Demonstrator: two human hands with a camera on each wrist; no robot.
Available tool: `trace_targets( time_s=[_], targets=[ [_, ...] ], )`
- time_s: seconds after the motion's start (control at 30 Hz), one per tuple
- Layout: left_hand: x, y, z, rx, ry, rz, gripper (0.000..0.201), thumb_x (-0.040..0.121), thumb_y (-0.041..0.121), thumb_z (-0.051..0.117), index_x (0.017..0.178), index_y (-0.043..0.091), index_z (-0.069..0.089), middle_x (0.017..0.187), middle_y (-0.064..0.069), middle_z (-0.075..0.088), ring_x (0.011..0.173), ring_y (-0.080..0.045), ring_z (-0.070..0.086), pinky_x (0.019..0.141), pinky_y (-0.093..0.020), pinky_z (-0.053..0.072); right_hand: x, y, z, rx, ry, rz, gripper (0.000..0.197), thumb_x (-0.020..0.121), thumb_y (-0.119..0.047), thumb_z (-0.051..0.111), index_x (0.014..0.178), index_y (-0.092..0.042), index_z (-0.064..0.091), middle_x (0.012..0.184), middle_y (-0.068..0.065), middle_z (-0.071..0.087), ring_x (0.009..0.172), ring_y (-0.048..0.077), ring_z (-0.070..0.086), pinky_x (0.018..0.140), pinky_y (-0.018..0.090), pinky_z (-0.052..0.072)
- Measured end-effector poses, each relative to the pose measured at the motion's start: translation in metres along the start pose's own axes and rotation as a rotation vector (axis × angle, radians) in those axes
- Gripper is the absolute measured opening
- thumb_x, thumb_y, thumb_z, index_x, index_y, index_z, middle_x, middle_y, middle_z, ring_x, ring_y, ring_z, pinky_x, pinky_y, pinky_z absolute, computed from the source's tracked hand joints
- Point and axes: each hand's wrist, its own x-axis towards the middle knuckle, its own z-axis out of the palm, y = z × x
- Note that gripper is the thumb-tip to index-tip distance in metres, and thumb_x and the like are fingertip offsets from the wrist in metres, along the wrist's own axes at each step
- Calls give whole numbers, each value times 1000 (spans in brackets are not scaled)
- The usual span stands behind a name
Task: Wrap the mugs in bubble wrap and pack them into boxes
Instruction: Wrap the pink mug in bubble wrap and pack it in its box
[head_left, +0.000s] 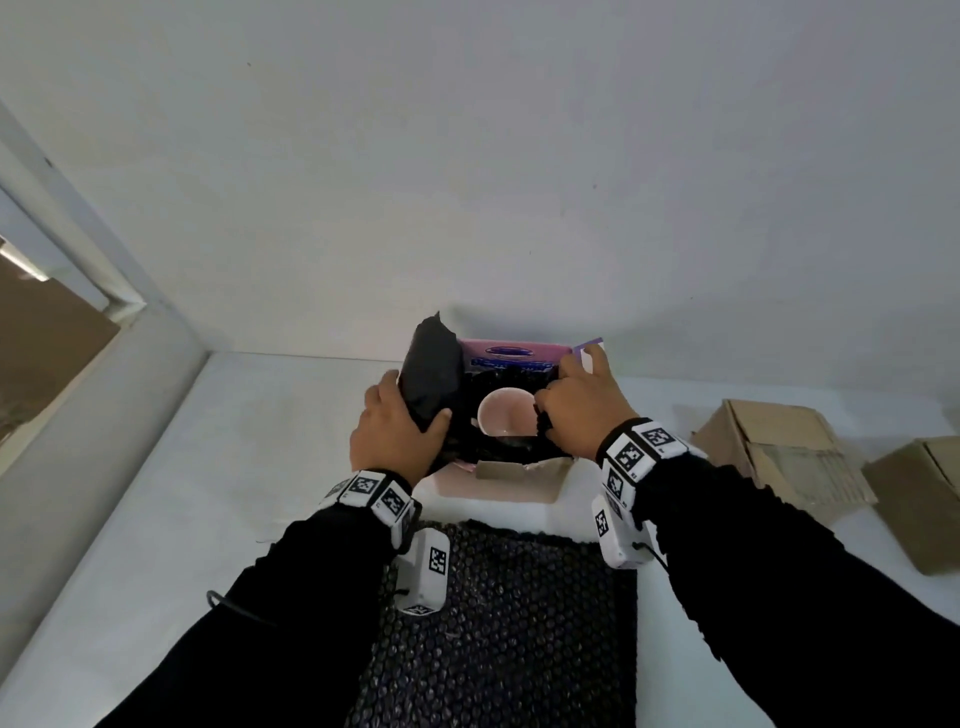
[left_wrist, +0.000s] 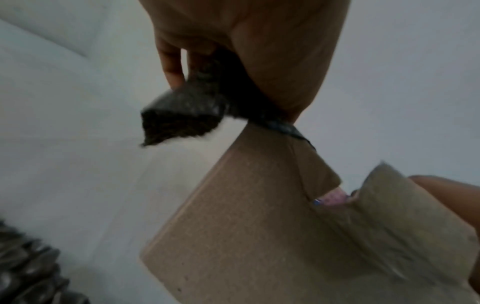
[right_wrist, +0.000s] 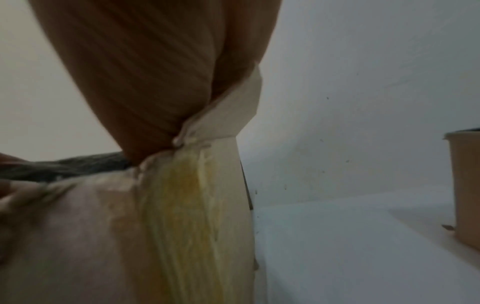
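Observation:
An open box with pink print stands at the table's far middle. Inside it a pale pink mug sits mouth up, ringed by black bubble wrap. My left hand grips the tall left flap of that wrap, thumb in front, and holds it upright above the box's left edge. In the left wrist view the wrap sticks out below my fingers over the cardboard box. My right hand sits on the box's right wall, fingers curled into the wrap there. My right palm presses a box flap.
A second sheet of black bubble wrap lies flat on the white table between my forearms. Two brown cardboard boxes stand at the right. A white wall rises just behind the box, and a ledge runs along the left.

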Motion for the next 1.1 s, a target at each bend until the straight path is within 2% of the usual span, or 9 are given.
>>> trace_targets(
  time_s=[0.23, 0.33, 0.53, 0.6, 0.67, 0.77, 0.87, 0.97, 1.1],
  targets=[
    [-11, 4, -12, -40, 184, 129, 39, 87, 41, 64, 117, 17, 58, 110, -5, 52, 78, -28, 60, 58, -29, 40, 0, -12, 8, -19, -38, 97, 28, 87, -22, 50, 101, -16, 73, 127, 7, 53, 141, 35, 16, 91, 56, -39],
    [-13, 5, -18, -76, 284, 225, 27, 86, 34, 68, 109, 19, 64, 101, -2, 56, 72, -24, 60, 54, -28, 44, 4, -11, 9, 41, -124, 95, 34, 87, -36, 49, 109, -19, 69, 132, 5, 51, 144, 32, 7, 83, 59, -43],
    [-15, 13, -27, 52, 352, 701, 10, 83, 15, 69, 93, 17, 69, 88, -2, 61, 75, -25, 53, 61, -35, 41, 11, -8, -12, 713, 296, 17, 83, 70, -51, 69, 141, -29, 33, 143, 1, 36, 131, 26, 34, 113, 51, 18],
    [-19, 28, -29, 52, 268, 884, 15, 82, 10, 68, 96, 15, 68, 92, -2, 63, 77, -22, 54, 62, -33, 42, 11, -9, -18, 1012, 355, -177, 83, 68, -34, 77, 140, -26, 36, 138, 1, 40, 124, 17, 43, 105, 34, 37],
    [-20, 39, -30, 2, 189, 912, 16, 85, 7, 65, 99, 12, 67, 96, -3, 64, 79, -21, 56, 63, -32, 46, 9, -10, -19, 1066, 364, -202, 47, 76, -17, 72, 120, -22, 55, 113, -3, 58, 99, 11, 57, 83, 26, 47],
    [-16, 40, -28, -47, 67, 779, 26, 87, 8, 59, 112, 17, 59, 107, -2, 61, 78, -24, 59, 64, -37, 50, 0, -6, -7, 987, 276, -82, 29, 83, -14, 65, 110, -23, 58, 91, -2, 69, 82, 18, 65, 70, 34, 51],
    [-16, 34, -19, 6, -81, 711, 32, 91, 15, 56, 121, 25, 54, 110, 0, 61, 72, -26, 63, 56, -38, 52, -12, -5, 6, 901, 213, -23, 54, 82, -14, 68, 125, -25, 37, 92, 4, 66, 77, 24, 64, 66, 36, 51],
    [-17, 37, -11, 107, -228, 695, 25, 94, 21, 54, 117, 22, 62, 103, -3, 65, 81, -27, 63, 65, -37, 51, -22, -9, 6, 673, 232, -62, 39, 78, -6, 57, 111, -25, 47, 102, 1, 59, 83, 28, 59, 68, 37, 47],
    [-13, 41, -5, 110, -443, 651, 31, 94, 31, 43, 108, 21, 69, 95, -7, 70, 85, -26, 61, 71, -37, 49, -28, 0, 12, 347, 95, -115, 27, 78, -40, 45, 91, -29, 66, 92, -12, 61, 100, 18, 43, 83, 38, 28]
  ],
)
